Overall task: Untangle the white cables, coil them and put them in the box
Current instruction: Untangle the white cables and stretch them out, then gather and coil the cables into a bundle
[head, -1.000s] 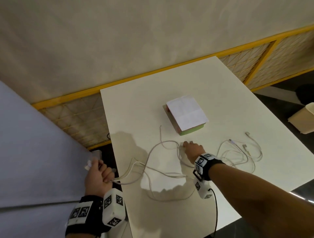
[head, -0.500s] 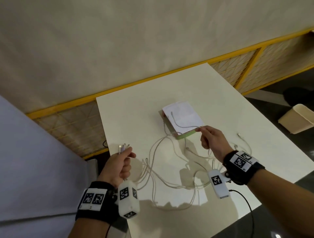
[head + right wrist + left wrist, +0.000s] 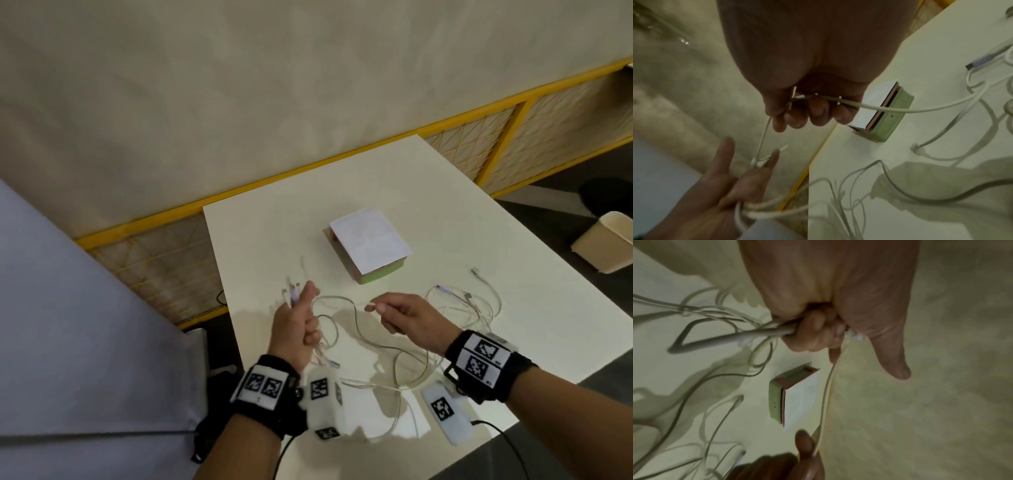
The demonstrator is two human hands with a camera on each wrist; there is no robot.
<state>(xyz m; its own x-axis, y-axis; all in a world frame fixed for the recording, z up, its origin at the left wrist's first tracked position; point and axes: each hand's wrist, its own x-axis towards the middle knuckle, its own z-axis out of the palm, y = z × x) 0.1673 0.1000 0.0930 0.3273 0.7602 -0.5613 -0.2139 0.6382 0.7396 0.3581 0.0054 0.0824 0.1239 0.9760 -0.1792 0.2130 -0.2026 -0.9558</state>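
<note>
the left hand (image 3: pixel 297 329) grips several plug ends while the right hand's (image 3: pixel 407 318) fingers (image 3: pixel 373 307) pinch one strand, but the white cables (image 3: pixel 394 356) lie tangled on the bench (image 3: pixel 445 192), uncoiled, none in the box (image 3: pixel 370 241).

**Surfaces and finishes**

Tabletop (image 3: pixel 445 219): smooth, matt white laminate look. Cables (image 3: pixel 404 359): smooth white plastic sheath, metal plug tips. Box (image 3: pixel 380 275): matt green side with a wavy texture; white paper sheet (image 3: pixel 370 240) on top, faint creases. Wall (image 3: pixel 239 85): rough, matt plaster.
</note>
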